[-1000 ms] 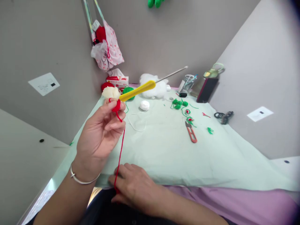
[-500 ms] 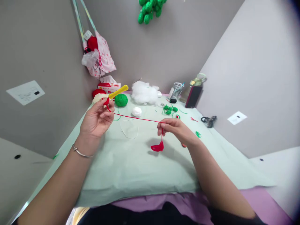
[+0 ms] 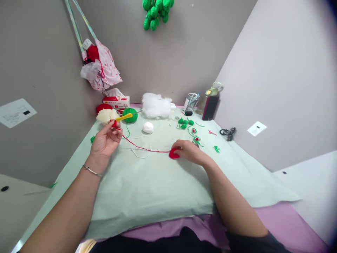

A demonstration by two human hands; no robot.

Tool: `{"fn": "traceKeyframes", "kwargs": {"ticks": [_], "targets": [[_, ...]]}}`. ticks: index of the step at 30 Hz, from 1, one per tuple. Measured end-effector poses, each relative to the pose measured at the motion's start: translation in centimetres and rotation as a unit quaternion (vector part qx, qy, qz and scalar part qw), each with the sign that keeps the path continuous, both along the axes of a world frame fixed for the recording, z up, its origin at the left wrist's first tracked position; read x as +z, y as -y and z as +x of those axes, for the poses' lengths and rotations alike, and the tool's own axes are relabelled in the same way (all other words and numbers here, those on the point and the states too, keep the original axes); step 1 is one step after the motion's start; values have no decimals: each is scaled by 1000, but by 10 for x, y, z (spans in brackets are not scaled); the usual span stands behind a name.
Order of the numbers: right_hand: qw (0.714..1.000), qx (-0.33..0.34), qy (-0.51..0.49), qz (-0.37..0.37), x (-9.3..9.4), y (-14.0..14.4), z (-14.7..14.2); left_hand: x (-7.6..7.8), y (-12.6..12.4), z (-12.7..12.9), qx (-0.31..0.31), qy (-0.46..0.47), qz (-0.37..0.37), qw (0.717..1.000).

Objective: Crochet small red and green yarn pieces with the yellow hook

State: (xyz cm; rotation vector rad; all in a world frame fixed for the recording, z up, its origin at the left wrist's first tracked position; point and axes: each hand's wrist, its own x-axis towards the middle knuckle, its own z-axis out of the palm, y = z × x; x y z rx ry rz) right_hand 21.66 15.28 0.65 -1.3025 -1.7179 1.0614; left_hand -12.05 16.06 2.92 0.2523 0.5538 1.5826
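- Currently, beyond the left hand [image 3: 106, 138] and up the wall, a spotted bag [image 3: 109, 65] is hanging with red yarn at its mouth.
- Just past the left fingertips, a cream yarn ball [image 3: 106, 115] is sitting close behind them.
- The left hand is pinching, thumb and fingers together, on a small red piece [image 3: 114, 124]; whether the fingers are also gripping the hook directly, I cannot tell.
- From those fingertips a yellow hook [image 3: 123, 117] is pointing away to the right, its metal end crossing in front of a green ball [image 3: 130, 115].
- Between the hands a red strand [image 3: 142, 147] is sagging in a shallow curve. Change noted: half a second ago it was running nearly straight; now it is lying loose, which is probably easing the pull on the red piece.
- Beyond that strand, a white ball [image 3: 147, 127] is resting, with stuffing [image 3: 156, 105] piling farther back.
- At the right fingertips, a red bundle [image 3: 173, 154] is lying low against the cloth [image 3: 152, 189], no longer dangling; by my reading, its weight is no longer dragging on the strand.
- The right hand [image 3: 189, 151] is clamping on that bundle, fingers curling around it, as far as the view is showing.
- Past the right hand, green pieces [image 3: 183, 123] are trailing loose ends.
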Motion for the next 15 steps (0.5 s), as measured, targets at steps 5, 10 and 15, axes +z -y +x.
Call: {"fn": "traceKeyframes", "kwargs": {"ticks": [5,10,15], "targets": [[966,-182,-167,78,5,-26,46,8,4,-18,3,21,26,999],[879,-329,-326,110,9,-42,102,18,18,-29,-37,28,36,998],[818,-385,-408,126,11,-39,126,12,16,-36,-18,28,52,998]]}}
